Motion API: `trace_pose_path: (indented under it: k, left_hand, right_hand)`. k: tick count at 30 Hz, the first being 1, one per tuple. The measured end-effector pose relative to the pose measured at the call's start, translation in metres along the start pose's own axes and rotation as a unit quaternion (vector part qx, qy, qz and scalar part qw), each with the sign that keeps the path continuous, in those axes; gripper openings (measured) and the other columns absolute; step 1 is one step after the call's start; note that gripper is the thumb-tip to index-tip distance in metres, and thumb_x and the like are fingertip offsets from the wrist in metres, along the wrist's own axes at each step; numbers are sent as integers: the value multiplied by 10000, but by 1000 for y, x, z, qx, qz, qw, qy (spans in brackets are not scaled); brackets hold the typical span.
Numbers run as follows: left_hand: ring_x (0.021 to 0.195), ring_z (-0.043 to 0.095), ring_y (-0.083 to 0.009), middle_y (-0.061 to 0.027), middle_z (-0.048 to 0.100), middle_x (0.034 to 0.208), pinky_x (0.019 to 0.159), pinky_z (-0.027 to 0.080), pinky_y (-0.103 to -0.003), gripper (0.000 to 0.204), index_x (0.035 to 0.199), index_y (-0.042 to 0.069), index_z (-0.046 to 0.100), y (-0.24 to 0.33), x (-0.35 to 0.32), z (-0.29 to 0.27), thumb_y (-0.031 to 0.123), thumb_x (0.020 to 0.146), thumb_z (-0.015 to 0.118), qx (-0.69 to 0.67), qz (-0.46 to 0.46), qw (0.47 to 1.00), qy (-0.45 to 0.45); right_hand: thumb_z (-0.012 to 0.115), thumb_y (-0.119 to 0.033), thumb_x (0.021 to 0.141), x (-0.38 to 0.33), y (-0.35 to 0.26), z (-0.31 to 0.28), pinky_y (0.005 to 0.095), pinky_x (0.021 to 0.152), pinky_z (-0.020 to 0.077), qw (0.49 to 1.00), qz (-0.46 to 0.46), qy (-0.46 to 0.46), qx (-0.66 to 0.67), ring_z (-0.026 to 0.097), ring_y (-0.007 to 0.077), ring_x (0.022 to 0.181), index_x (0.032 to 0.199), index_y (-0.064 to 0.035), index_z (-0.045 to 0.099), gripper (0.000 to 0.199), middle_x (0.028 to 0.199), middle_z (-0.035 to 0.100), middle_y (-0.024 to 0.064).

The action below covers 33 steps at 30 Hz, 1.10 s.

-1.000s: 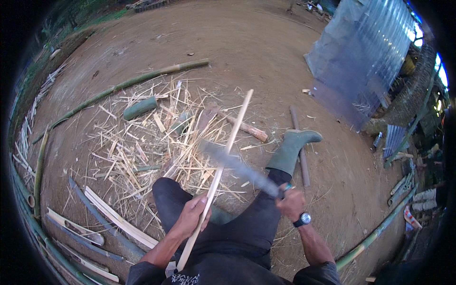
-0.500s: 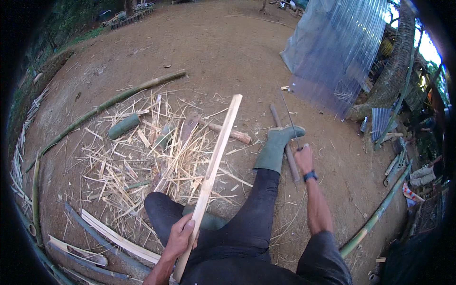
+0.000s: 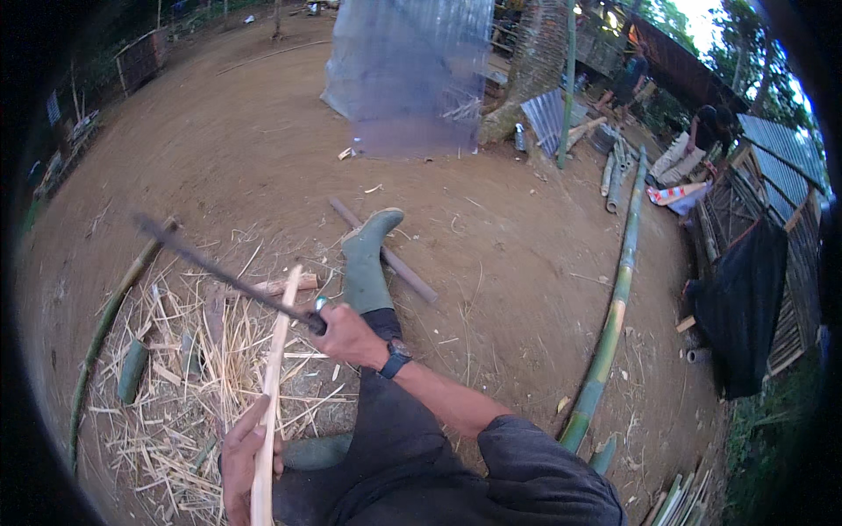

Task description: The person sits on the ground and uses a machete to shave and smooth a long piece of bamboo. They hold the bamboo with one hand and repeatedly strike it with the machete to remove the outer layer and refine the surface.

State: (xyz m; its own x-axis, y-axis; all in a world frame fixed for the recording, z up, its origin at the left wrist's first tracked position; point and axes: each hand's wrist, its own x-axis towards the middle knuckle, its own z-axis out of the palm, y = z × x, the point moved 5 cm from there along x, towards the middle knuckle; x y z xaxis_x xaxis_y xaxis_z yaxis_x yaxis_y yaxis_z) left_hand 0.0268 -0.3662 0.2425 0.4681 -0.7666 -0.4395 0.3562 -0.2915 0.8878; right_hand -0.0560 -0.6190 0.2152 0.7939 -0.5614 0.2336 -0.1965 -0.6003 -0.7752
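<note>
Seated person shaving a bamboo strip with a long blade.

Left hand [image 3: 244, 456] is clamped on the near end of the strip [image 3: 274, 386], tilting it up and away so its edge faces the blade. Right hand [image 3: 346, 335] is closed round the handle of the blade [image 3: 224, 274], which crosses the strip's far end slanting up to the left, likely set for a cut. Boot [image 3: 367, 263] stretches out far right. Shavings [image 3: 175, 394] litter the left ground; a green pole [image 3: 610, 324] lies well apart at right.
</note>
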Motion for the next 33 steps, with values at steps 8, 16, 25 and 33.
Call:
trace_pose_path:
  k: [8,16,25,33]
  left_hand:
    - [327,470,-168,-89,508,514,298,402,-256,563,1191,-133,507,-4,14,-10,322,860,500,-204,22,978,-31]
    - [498,484,-91,-21,496,659,431,409,-214,599,1348,-12,392,18,37,-4,467,990,360,-49,337,927,155]
    - [1029,552,-194,-127,589,1099,920,431,-356,410,1278,-40,444,-136,42,34,238,978,477,107,133,985,13]
    - [568,494,-106,-32,511,710,477,422,-255,303,989,28,468,-118,27,5,324,1007,411,-100,100,986,87]
  right_hand:
    - [707,-148,763,-43,4,44,314,662,481,983,8,-82,162,607,164,698,1022,-6,607,312,760,628,119]
    - [707,-131,767,-54,-22,37,291,626,454,950,115,-17,288,529,95,682,917,14,607,231,730,600,39]
    - [679,-81,815,-17,-33,61,256,421,443,869,215,43,444,514,94,468,928,-24,556,176,646,556,12]
    - [693,-135,783,6,-33,32,281,435,415,936,179,49,299,538,120,490,855,7,606,182,638,582,30]
